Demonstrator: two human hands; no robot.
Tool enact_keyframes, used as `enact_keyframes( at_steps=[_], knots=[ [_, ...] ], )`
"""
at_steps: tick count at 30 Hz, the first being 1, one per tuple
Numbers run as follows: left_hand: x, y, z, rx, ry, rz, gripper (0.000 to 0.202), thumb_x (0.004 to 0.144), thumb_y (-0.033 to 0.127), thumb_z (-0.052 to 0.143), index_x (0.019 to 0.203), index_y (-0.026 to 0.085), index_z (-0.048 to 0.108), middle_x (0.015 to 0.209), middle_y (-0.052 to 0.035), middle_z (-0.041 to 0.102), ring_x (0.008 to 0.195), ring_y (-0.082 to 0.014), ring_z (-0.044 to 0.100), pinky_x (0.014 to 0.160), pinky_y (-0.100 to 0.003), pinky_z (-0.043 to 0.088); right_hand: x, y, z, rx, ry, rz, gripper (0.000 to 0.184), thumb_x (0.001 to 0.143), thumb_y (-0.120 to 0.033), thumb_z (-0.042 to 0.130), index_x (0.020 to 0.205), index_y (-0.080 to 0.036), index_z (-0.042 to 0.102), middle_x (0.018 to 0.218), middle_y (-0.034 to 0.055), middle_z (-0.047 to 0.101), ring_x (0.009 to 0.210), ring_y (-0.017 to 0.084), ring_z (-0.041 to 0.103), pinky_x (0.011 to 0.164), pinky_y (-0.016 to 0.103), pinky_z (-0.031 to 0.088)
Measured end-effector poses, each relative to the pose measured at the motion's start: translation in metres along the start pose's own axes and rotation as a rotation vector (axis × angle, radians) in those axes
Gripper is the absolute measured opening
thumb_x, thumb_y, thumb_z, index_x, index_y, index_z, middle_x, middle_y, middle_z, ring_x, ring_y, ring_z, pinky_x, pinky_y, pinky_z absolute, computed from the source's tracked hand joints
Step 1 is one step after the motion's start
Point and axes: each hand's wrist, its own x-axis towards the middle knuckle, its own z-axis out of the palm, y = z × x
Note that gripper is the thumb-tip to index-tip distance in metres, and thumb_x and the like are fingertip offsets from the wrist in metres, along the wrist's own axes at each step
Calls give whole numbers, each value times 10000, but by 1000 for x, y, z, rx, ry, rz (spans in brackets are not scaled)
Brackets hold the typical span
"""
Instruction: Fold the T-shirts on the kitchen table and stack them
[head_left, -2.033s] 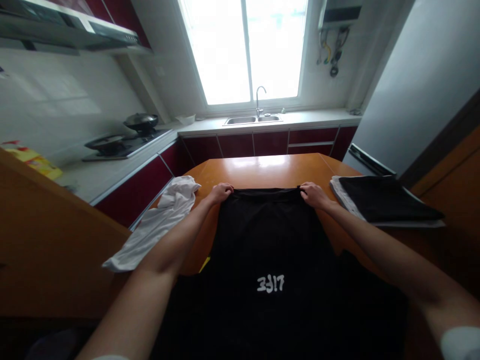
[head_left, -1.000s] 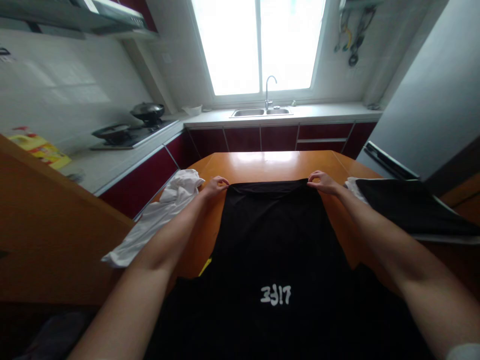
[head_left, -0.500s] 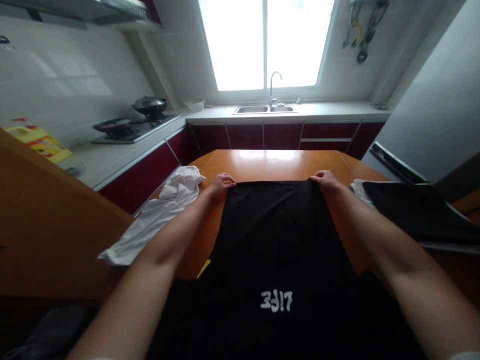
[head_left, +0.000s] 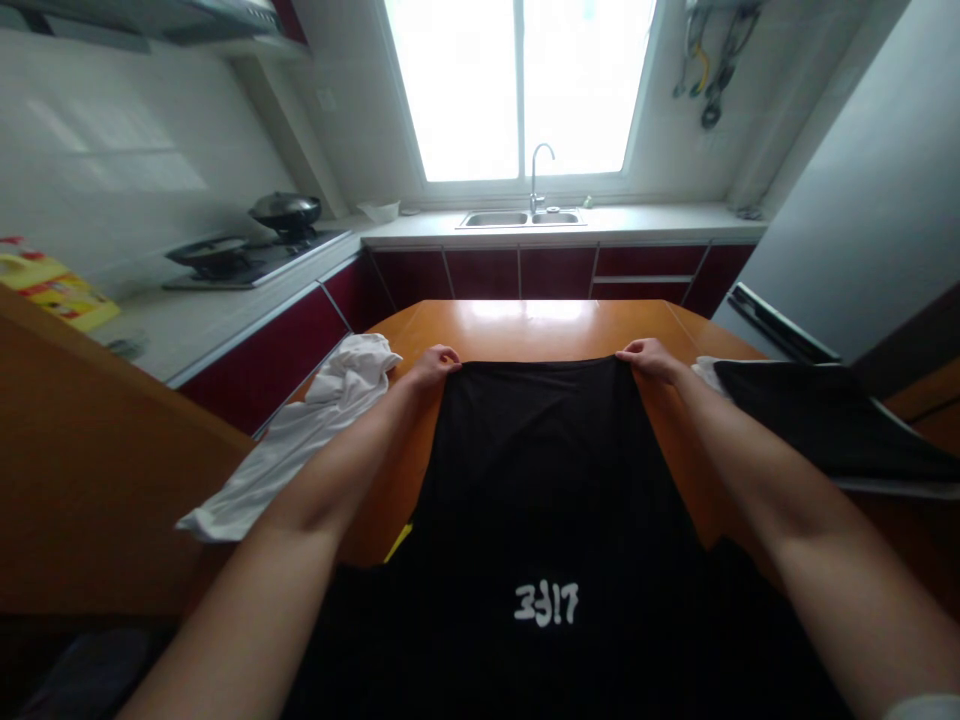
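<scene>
A black T-shirt (head_left: pixel 540 470) lies spread on the orange wooden table (head_left: pixel 517 335), its hem edge at the far side and white lettering, upside down to me, near the bottom of the view. My left hand (head_left: pixel 437 367) pinches the far left corner of the hem. At the far right corner, my right hand (head_left: pixel 646 358) has its fingers closed on the same edge. Between the two hands the hem runs nearly straight. A small yellow piece (head_left: pixel 398 543) shows at the shirt's left side. The shirt's near end runs out of view.
Left of my arm lies a crumpled white cloth (head_left: pixel 300 445). On the right rests a folded black and white garment stack (head_left: pixel 832 420). Beyond the table are a counter with a sink (head_left: pixel 495 218), a stove with pans (head_left: pixel 285 212) and a fridge (head_left: pixel 847 210).
The view has shifted slightly, so most things sit a little further left. Both hands still hold the hem corners, and the cloth between them looks smoother.
</scene>
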Motion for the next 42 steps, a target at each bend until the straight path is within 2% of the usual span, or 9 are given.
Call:
enact_keyframes(
  at_steps=[9,16,24,29,32,34,36,39,42],
  knots=[
    [-3,1,-7,-165,-36,-123,447,649,526,836,774,187,571,718,-10,620,654,-149,572,601,-254,462,3,-3,-1,115,-61,13,284,805,-389,820,819,-157,658,710,29,631,610,119,560,543,210,463],
    [10,2,3,-127,29,-178,367,640,382,864,753,180,579,686,-6,622,596,-134,541,555,-245,437,8,-10,6,85,101,-46,346,726,-433,860,762,-166,643,733,36,649,637,129,552,584,236,489],
    [18,5,21,-7,293,-151,185,735,239,739,859,173,617,931,-72,694,845,-193,641,786,-309,526,24,-2,16,27,242,-32,382,701,-497,832,784,-195,615,800,64,667,775,201,616,731,301,528],
    [10,31,35,99,356,-97,221,750,121,691,964,169,665,1100,-118,647,1030,-267,639,975,-405,497,17,-12,30,-161,368,-35,349,823,-413,718,1054,-161,645,983,123,674,943,258,620,893,363,493],
    [-21,60,50,245,255,79,262,825,93,607,1055,179,699,1174,-130,633,1183,-307,588,1085,-441,434,-13,-30,47,-354,498,-138,348,937,-322,529,1218,-136,615,1182,193,623,1135,314,555,1008,430,429],
    [-55,80,64,367,67,259,266,907,136,533,1088,193,719,1182,-117,657,1188,-302,600,1092,-445,436,-48,-42,62,-441,407,-241,334,945,-284,482,1200,-140,641,1207,194,609,1166,334,534,1021,453,420],
    [-96,96,78,411,-68,406,344,988,227,469,1266,226,672,1340,-94,630,1286,-278,560,1159,-441,379,-91,-49,76,-476,250,-318,319,944,-303,485,1160,-166,676,1214,177,610,1156,336,541,1018,464,428],
    [-145,107,96,483,-229,441,522,1023,462,453,1517,293,469,1589,-69,443,1493,-295,356,1242,-520,232,-158,-50,92,-470,80,-463,410,975,-344,460,1323,-204,625,1379,161,565,1295,331,486,1079,476,404],
    [-166,112,104,541,-357,379,637,1004,586,443,1577,318,372,1666,-73,290,1547,-311,235,1244,-576,184,-206,-44,98,-493,16,-499,475,986,-379,465,1420,-217,569,1524,148,481,1428,324,394,1159,508,342]
  ],
)
